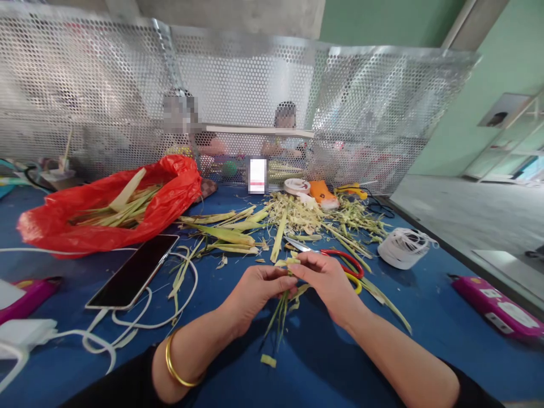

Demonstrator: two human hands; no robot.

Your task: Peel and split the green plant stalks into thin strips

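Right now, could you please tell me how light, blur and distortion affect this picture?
In the head view, soft shadows darken the blue table below the left hand and right hand; bright glare streaks the perforated sheet; the upright screen is washed out, its surround pixelated; the magenta device at right looks soft, apparently stretched by the wide lens.

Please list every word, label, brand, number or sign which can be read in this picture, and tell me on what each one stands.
None can be read with certainty:
Phone screen: lit, too blurred.
Orange packet: small dark mark, unreadable.
Roll: marks too small.
Right purple strip: white shapes, unclear if letters.
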